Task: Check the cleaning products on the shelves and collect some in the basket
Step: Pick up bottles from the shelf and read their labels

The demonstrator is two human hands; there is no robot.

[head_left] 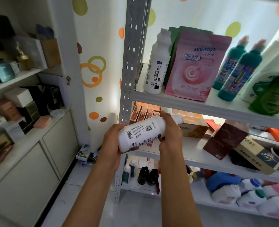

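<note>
- Before the grey perforated-steel shelving unit (129, 63), a white plastic bottle printed "Oil enemy" (143, 135) is held on its side at about the height of the second shelf, base to the left, neck to the right, its back label with barcode and QR code turned up toward the camera.
- The bottle's base end is cupped by the left hand (112, 141), fingers curled under and round it; the neck end is gripped by the right hand (169, 130), fingers wrapped over the shoulder of the bottle.
- A second white bottle of the same product (158, 69) is left standing upright on the upper shelf, just beside a pink stand-up pouch marked "seaways" (196, 66); two teal bottles with orange caps (238, 69) are ranged further right.
- The step in hand is judged to be label checking. It is best done with the bottle kept level and steady in both hands, and the printed panel tilted toward the light from the shelf so the small text can be read.
- The cap is hidden behind the right hand, so its tightness cannot be told; it should be confirmed before the bottle is laid down.
- No basket is seen in view; it must be located before the bottle is released.
</note>
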